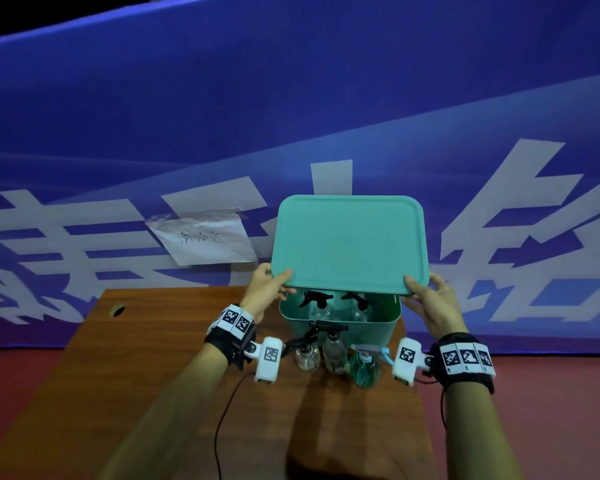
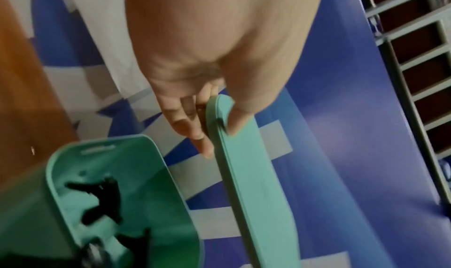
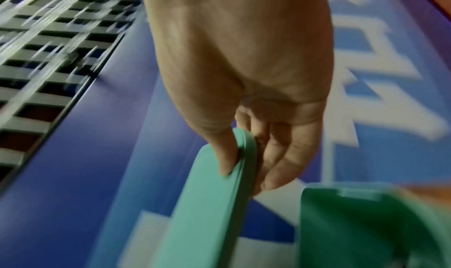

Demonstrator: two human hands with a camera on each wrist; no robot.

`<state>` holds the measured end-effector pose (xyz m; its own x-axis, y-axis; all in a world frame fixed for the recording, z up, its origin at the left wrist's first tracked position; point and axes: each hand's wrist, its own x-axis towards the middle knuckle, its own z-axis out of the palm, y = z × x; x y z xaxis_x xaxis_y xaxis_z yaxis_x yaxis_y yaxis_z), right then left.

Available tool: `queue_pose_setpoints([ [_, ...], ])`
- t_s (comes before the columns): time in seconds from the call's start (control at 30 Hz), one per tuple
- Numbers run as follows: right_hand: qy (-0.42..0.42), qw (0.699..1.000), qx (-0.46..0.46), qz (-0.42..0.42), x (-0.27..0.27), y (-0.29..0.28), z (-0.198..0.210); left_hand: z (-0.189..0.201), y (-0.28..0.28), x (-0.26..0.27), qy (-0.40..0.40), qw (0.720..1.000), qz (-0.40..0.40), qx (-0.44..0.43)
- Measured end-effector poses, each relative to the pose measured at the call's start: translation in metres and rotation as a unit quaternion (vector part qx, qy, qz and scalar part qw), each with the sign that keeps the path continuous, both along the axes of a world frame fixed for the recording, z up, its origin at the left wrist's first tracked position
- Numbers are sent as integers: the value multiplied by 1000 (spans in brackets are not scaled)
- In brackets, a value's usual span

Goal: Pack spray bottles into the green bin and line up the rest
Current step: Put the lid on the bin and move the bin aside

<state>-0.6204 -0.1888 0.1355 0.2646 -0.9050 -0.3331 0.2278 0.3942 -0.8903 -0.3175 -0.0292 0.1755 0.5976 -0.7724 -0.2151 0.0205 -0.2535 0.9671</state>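
Note:
A green bin (image 1: 371, 327) stands on the wooden table (image 1: 146, 358), holding two clear spray bottles with black triggers (image 1: 317, 301). Both hands hold the green lid (image 1: 349, 242) tilted above the bin. My left hand (image 1: 269, 289) pinches its near left corner, thumb on top; my right hand (image 1: 428, 297) pinches the near right corner. The wrist views show the lid edge (image 2: 246, 175) (image 3: 212, 204) between thumb and fingers. In front of the bin stand three bottles in a row: two clear ones with black triggers (image 1: 307, 355) (image 1: 333, 351) and a green one with a light blue trigger (image 1: 364, 367).
A blue banner (image 1: 291, 116) with white characters hangs behind the table, with a paper note (image 1: 205, 237) taped on it. The table has a cable hole (image 1: 117, 310) at its far left. Red floor (image 1: 551, 410) lies around the table. Cables trail from the wrist cameras.

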Motion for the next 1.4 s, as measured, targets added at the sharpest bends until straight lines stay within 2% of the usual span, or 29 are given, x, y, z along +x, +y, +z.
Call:
queue_pose_setpoints([
  [0.07,143,988,-55,32,-1,-5,-16,-12,0,7,-33,999,-12,9],
  [0.13,290,946,-117,79,-1,-10,-34,-26,1,13,-58,998,-24,27],
  [0.17,336,927,-134,99,-1,-11,-42,-32,2,14,-65,997,-27,35],
  [0.3,390,901,-152,116,7,-4,-55,-59,3,20,-96,992,-25,81],
  [0.4,406,893,-159,108,13,0,-67,-83,4,25,-134,983,-37,122],
  [0.53,393,899,-176,81,17,0,-88,-109,1,33,-180,968,-48,171],
  [0.67,387,899,-193,69,21,0,-103,-128,-3,40,-187,964,-44,182],
  [0.9,386,893,-213,85,19,-10,-110,-136,-9,45,-180,965,-67,176],
  [1.2,352,912,-203,51,13,-10,-132,-147,-15,46,-183,963,-81,181],
  [1.4,348,912,-210,62,15,-13,-134,-149,-8,46,-187,966,-71,162],
])
